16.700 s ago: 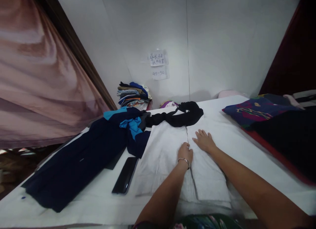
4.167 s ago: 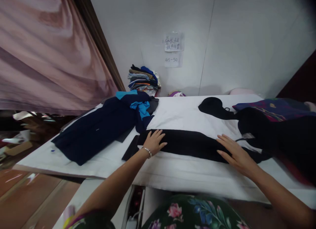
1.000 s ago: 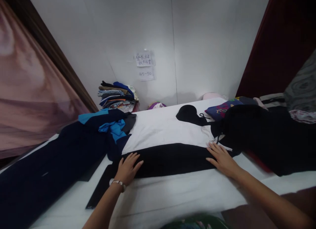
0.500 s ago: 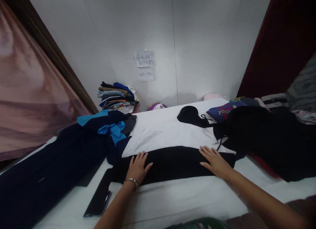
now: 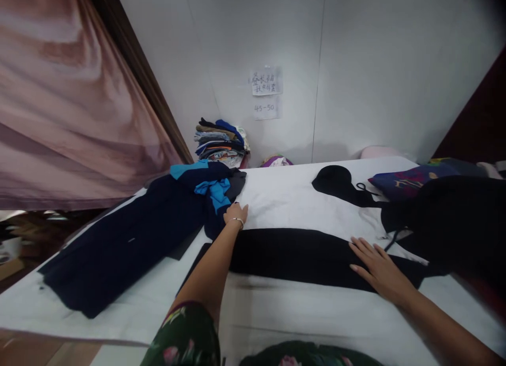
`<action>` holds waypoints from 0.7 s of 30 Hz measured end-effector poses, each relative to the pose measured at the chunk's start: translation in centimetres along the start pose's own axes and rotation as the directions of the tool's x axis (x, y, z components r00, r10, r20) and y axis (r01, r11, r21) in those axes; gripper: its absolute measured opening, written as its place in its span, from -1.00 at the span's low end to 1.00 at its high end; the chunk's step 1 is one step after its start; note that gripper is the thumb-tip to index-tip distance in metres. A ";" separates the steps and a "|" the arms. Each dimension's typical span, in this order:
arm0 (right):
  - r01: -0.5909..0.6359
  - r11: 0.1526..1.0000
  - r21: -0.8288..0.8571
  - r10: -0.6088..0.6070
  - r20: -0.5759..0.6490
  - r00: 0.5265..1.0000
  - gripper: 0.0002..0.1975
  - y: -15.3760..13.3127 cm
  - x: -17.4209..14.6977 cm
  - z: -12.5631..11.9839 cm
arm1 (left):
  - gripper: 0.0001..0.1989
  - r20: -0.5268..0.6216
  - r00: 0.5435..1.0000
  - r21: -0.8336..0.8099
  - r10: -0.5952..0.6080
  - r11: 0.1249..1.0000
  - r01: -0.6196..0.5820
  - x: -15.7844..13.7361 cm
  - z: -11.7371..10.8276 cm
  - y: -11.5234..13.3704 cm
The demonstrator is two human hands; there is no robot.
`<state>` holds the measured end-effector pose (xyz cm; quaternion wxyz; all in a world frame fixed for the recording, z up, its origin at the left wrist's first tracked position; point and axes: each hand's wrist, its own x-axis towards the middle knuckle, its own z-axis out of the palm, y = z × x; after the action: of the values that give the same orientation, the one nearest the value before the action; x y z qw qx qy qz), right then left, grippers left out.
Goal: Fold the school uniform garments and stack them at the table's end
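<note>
A pale wall (image 5: pixel 356 66) closes off the far side, and a table (image 5: pixel 23 308) covered in white is spread before it. On the left a pink curtain (image 5: pixel 71 108) is hung beside the table, its lower edge draped loosely. In the middle a garment (image 5: pixel 292 253) is laid out flat, its white part (image 5: pixel 280 210) framed by a black band along the near side and a black loop at the far right; the white seems to belong to it, though this cannot be told for certain. Navy clothes (image 5: pixel 130 239) are laid to the left, and black cloth (image 5: pixel 462 229) is heaped to the right, both perhaps kept aside so that the hands are not hindered. At the far left folded clothes are piled in a stack (image 5: pixel 221 142), likely to save room.

The right hand (image 5: pixel 373 258) is spread palm down on the band, nothing clasped, apparently so that the fabric is kept smooth. The left hand (image 5: pixel 236 213) is curled at the garment's far left corner, beside the navy clothes; whether the edge is pinched cannot be told. Two notes (image 5: pixel 266 81) are fixed to the wall. A thin bracelet (image 5: pixel 238 219) is worn on the left wrist
</note>
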<state>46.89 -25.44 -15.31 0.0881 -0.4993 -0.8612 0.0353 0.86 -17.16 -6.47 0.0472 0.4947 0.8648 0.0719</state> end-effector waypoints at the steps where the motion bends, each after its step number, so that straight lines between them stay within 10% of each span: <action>1: 0.002 1.000 -0.001 -0.002 0.005 1.000 -0.33 0.1 0.0 0.1 | -0.47 0.009 0.999 -0.001 -0.040 0.999 0.040 0.9 0.2 0.1; 21: -0.026 0.998 0.054 0.024 0.046 0.999 -0.36 -0.8 0.3 -1.2 | -0.48 0.008 0.999 0.058 -0.035 0.998 0.034 5.4 2.6 0.2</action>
<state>46.31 -25.62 -14.01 0.0819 -0.5065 -0.8554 0.0712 -1.29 -12.18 -9.00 0.0382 0.4813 0.8747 0.0436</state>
